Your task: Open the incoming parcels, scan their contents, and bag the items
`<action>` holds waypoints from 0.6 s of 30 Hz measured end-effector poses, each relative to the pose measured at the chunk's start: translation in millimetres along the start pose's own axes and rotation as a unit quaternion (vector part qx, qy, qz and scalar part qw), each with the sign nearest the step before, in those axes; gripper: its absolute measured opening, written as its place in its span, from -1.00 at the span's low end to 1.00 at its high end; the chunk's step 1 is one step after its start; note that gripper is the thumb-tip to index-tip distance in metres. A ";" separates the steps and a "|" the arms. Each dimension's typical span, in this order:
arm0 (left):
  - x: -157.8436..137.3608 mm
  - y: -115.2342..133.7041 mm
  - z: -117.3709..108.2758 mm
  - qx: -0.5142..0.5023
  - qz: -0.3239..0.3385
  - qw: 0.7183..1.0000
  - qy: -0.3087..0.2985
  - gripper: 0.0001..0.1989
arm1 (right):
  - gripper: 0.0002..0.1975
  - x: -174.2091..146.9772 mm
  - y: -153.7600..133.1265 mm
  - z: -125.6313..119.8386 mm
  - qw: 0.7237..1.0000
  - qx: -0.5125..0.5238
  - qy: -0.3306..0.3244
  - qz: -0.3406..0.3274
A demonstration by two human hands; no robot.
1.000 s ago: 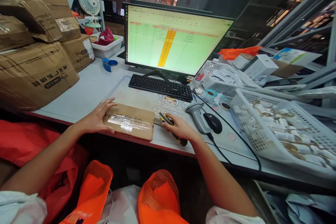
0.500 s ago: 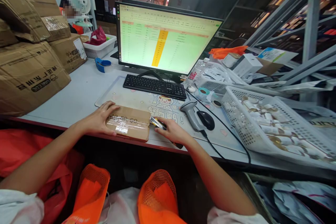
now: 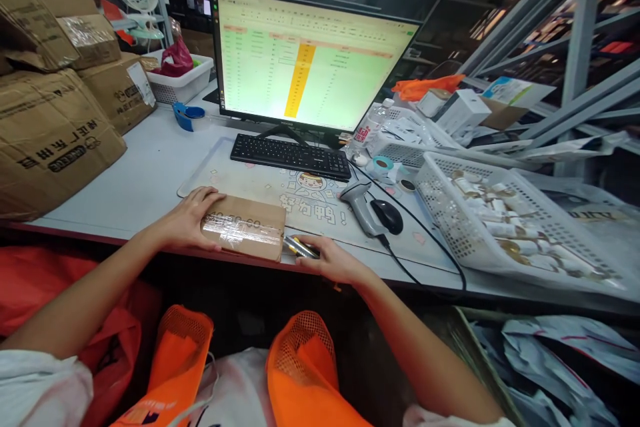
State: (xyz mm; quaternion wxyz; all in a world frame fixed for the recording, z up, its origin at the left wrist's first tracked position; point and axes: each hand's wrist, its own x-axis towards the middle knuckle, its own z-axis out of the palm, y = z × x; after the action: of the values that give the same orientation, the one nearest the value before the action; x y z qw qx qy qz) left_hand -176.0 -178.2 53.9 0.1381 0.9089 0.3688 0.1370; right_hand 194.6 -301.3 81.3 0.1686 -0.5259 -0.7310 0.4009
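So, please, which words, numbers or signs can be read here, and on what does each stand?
"50-60", after unclear characters: small cardboard box.
"好" first, "!" last, characters between uncertain: desk mat.
Too small or blurred to read surely: large carton, rear carton, monitor, bottle, keyboard, orange vest.

The single head-worn view looks from above the near side of the surface (image 3: 150, 160), facing forward and down, close enough that the left hand (image 3: 193, 219) and right hand (image 3: 333, 260) fall mid-view, yet wide enough to take in cartons (image 3: 55, 140) at left, a white basket (image 3: 443, 217) at right and the far monitor (image 3: 310, 53)
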 end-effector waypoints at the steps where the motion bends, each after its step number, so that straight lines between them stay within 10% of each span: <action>1: 0.1 0.0 -0.2 -0.001 0.001 1.000 -0.002 0.21 | -0.53 -1.7 -0.8 1.0 1.000 0.019 -0.012 0.008; 8: 0.6 -0.9 -1.6 -0.008 -0.014 1.000 -0.012 0.21 | -0.48 -11.2 -4.6 3.9 0.995 0.062 -0.043 0.063; 18: -8.6 24.5 11.9 0.003 -0.124 0.992 0.034 0.16 | -0.64 27.6 16.5 -34.9 0.982 0.032 0.139 0.123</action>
State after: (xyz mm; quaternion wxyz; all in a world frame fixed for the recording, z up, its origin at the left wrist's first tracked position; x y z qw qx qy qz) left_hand -162.2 -203.0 50.3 0.1383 0.8513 0.4839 0.1484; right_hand 217.6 -260.0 85.5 0.2349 -0.6567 -0.6167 0.3650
